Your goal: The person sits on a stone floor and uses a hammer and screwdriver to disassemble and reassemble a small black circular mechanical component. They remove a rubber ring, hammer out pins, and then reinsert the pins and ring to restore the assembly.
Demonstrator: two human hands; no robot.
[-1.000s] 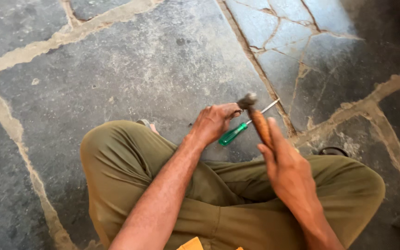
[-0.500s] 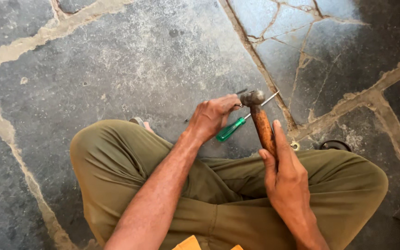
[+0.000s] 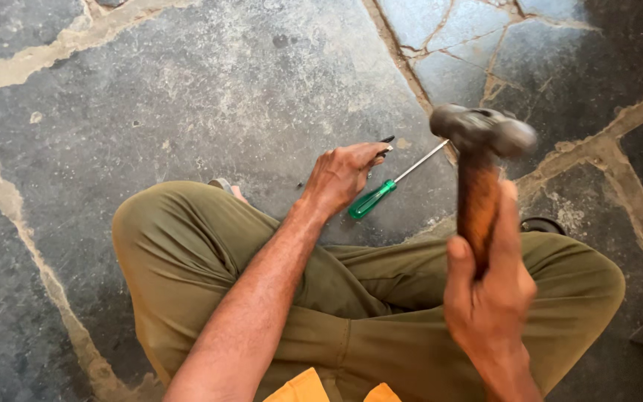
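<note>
Wooden-handled hammer with dark metal head [image 3: 481, 171] raised, right hand [image 3: 489, 298] clamped on handle.
Left hand [image 3: 344, 175] pinches small dark piece [image 3: 386, 143] on stone floor [image 3: 187, 97], beside green-handled screwdriver [image 3: 381, 195].

Your hammer [image 3: 479, 164]: dull dark metal head, reddish-brown wooden handle with a worn sheen. Your screwdriver [image 3: 391, 182]: glossy green plastic grip, bright smooth metal shaft. Your trousers [image 3: 187, 253]: matt olive cloth, creased. Your floor [image 3: 210, 82]: rough grey stone slabs, scuffed, with pale gritty mortar joints.
</note>
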